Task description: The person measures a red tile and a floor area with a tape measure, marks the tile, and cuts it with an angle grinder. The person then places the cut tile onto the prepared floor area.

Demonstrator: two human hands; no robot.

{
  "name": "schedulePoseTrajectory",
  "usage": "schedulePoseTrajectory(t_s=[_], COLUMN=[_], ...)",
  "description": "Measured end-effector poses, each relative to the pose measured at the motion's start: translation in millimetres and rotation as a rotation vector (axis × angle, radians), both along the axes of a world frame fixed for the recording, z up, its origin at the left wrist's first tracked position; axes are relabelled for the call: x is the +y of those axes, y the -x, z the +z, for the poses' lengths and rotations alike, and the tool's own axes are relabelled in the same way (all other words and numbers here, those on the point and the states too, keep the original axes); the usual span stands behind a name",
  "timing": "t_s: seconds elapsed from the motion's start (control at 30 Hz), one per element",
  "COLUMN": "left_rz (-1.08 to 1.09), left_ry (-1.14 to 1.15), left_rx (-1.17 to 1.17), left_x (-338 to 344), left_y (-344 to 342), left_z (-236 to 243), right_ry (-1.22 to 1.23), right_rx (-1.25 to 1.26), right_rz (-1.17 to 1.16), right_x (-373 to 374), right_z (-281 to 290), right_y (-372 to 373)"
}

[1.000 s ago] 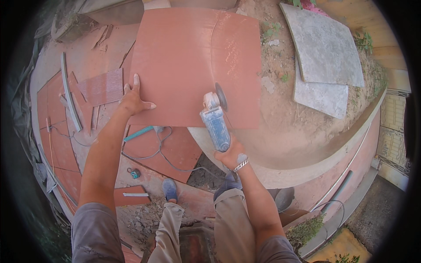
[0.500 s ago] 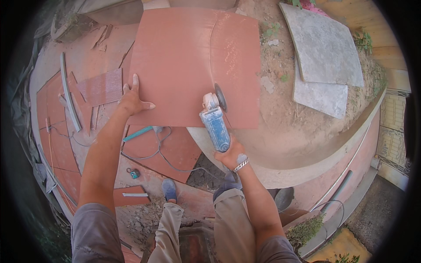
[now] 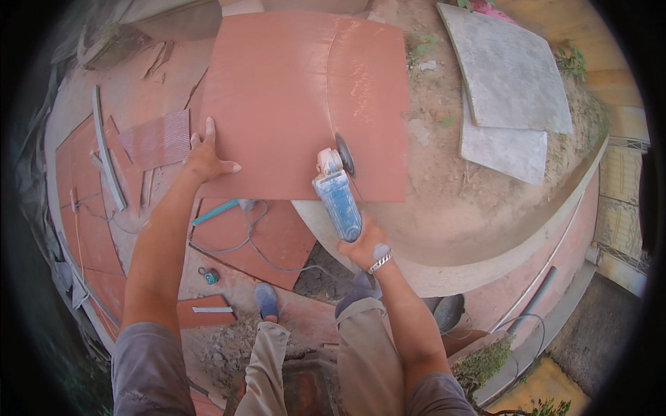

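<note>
A large reddish tile lies in front of me, with a thin curved cut line running up from the disc toward its far edge. My left hand presses on the tile's left edge, fingers spread and dusty. In my right hand is a blue angle grinder, gripped round the rear of its body. The grinder's dark disc stands on edge at the near end of the line, right of the middle. Pale dust marks the tile beside the line.
Two grey slabs lie on soil at the right, inside a curved low wall. At the left are a metal strip and a ridged tile. A cable loops below the tile, near a tape measure and my shoe.
The grinder's disc has come very slightly nearer to me along the cut line. The whole view has shifted a little; my left hand keeps its place on the tile.
</note>
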State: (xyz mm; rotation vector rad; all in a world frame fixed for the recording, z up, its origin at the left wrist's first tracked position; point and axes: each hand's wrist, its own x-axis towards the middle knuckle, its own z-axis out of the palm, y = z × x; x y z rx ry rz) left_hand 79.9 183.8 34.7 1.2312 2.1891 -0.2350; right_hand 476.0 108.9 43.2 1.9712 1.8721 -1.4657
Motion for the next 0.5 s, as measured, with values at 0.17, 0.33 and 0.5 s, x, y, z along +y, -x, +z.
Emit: schedulePoseTrajectory(t_s=[0.17, 0.33, 0.5], left_rz=[0.001, -0.007, -0.025], left_ry=[-0.021, -0.020, -0.036], left_rx=[-0.004, -0.007, -0.010], left_x=[-1.2, -1.2, -1.3], left_y=[1.8, 2.4, 1.4], left_z=[-3.0, -4.4, -4.6], right_ry=[-0.012, 0.023, 0.019], right_rx=[0.079, -0.001, -0.022], right_rz=[-0.030, 0.017, 0.011], right_x=[-5.0, -8.1, -11.4], right_z=[11.1, 14.3, 14.2], right_y=[-9.0, -16.1, -19.3])
